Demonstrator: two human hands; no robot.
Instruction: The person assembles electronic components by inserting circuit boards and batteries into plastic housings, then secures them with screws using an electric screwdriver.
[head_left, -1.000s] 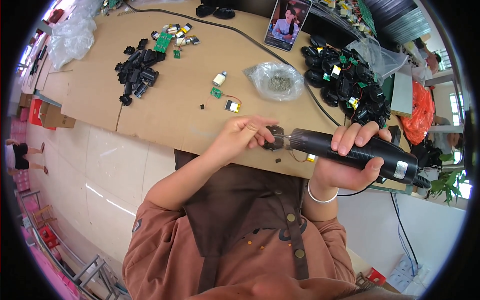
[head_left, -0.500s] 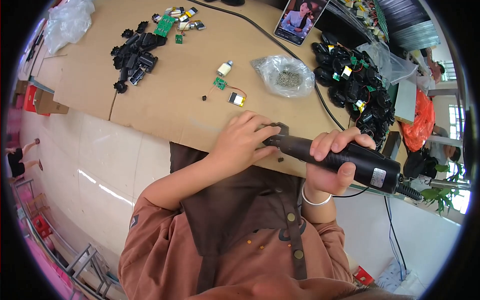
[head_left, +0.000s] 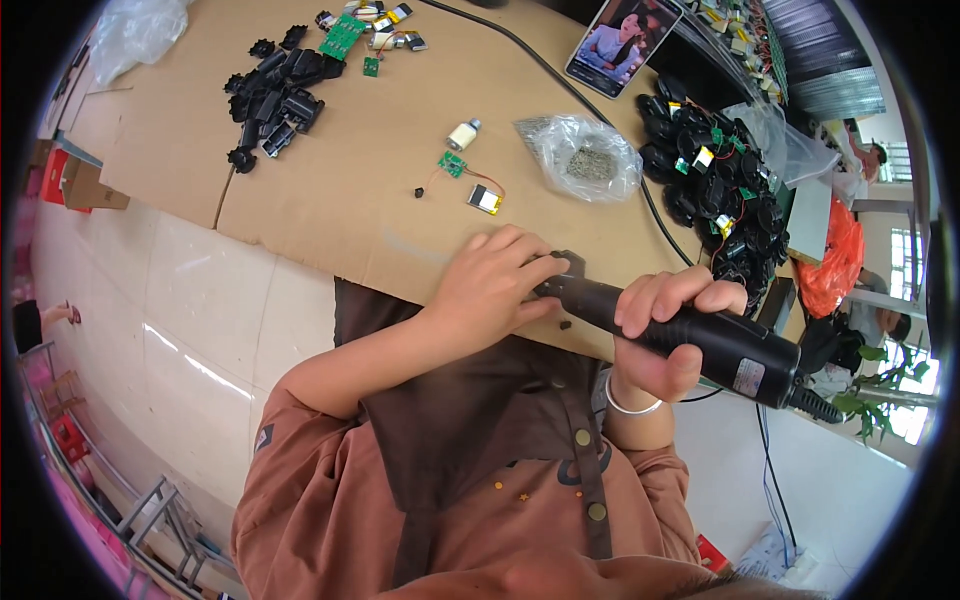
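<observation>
My right hand (head_left: 660, 325) is wrapped round a black corded electric screwdriver (head_left: 735, 350), which lies slantwise with its nose to the left. At that nose, near the table's front edge, my left hand (head_left: 492, 282) pinches a small black plastic part (head_left: 572, 262). My fingers mostly hide the part and the driver's tip. Just beyond my left hand lie a small white cylindrical motor (head_left: 463, 135), a green circuit board (head_left: 452, 164) and a flat silver battery (head_left: 485, 199), with wires joining board and battery. A tiny black piece (head_left: 566, 324) rests below the driver's nose.
An open plastic bag of small screws (head_left: 592, 165) lies beyond the driver. To the right is a heap of black rounded housings (head_left: 715, 175); at the far left, a pile of black parts (head_left: 280, 95). A phone (head_left: 622, 45) stands behind a black cable (head_left: 520, 48).
The view has shifted slightly, so the table things appear a little to the right. My hands keep the same hold on the screwdriver and the black part.
</observation>
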